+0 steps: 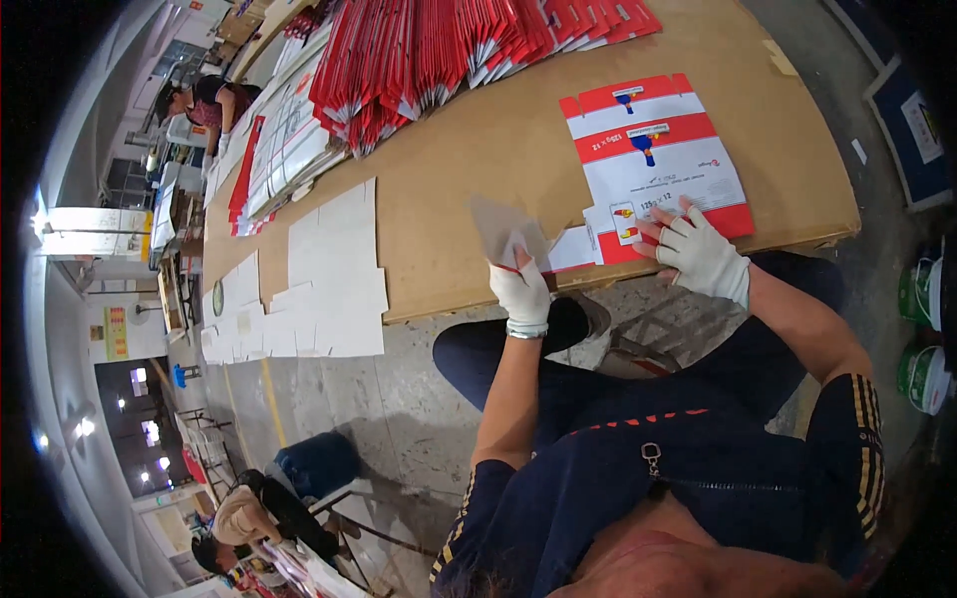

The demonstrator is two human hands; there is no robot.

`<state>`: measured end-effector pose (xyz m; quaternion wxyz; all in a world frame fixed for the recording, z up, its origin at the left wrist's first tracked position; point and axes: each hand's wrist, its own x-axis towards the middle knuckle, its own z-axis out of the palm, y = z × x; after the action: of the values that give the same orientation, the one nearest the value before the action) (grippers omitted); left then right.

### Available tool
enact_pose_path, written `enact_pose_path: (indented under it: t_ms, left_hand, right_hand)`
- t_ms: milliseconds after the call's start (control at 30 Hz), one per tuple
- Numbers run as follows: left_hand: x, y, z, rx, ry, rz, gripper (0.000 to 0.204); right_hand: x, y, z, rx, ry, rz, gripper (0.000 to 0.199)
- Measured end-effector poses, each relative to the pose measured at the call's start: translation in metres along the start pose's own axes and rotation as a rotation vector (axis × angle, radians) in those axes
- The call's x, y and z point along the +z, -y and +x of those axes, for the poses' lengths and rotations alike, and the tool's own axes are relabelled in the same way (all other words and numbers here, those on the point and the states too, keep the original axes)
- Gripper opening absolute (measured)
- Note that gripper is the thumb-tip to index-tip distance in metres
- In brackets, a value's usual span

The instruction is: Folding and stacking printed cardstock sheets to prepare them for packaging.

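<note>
A flat red and white printed carton (653,169) lies near the table's front edge, to the right of centre. My right hand (703,261), in a white fingerless glove, rests on its lower part with fingers spread. My left hand (520,297), gloved the same way, is closed on a greyish flap of card (506,231) that stands up, blurred, just above the table. Whether that flap is joined to the carton is unclear. Between the two hands, a narrow white strip (571,249) reaches left from the carton.
Many folded red and white cartons (429,60) stand packed along the far side of the brown table (449,169). Plain white card sheets (334,269) lie at the left, with bundled sheets (294,149) behind. Two people work farther left. Green and white buckets (927,379) stand at right.
</note>
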<state>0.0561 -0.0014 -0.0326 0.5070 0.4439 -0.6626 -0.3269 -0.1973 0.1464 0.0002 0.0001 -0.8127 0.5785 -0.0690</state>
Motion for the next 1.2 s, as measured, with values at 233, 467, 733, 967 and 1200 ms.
enact_pose_path:
  t_ms: [233, 467, 733, 967, 1200]
  left_hand:
    - [-0.004, -0.021, 0.001, 0.589, 0.766, 0.615, 0.079]
    - [0.009, -0.035, 0.0, 0.572, 0.764, 0.79, 0.076]
    - [0.014, -0.036, -0.001, 0.513, 0.768, 0.943, 0.068]
    - [0.015, -0.039, -0.007, 0.475, 0.786, 0.98, 0.067]
    - [0.014, -0.037, 0.0, 0.375, 0.769, 0.874, 0.069]
  right_hand:
    - [-0.015, -0.006, 0.007, -0.098, -0.092, -0.134, 0.045]
    - [0.001, -0.006, 0.011, -0.117, -0.11, -0.121, 0.039]
    - [0.01, -0.005, 0.009, -0.111, -0.093, -0.16, 0.04]
    - [0.012, -0.005, 0.002, -0.121, -0.094, 0.011, 0.042]
    - [0.0, -0.006, 0.006, -0.07, -0.03, 0.172, 0.047]
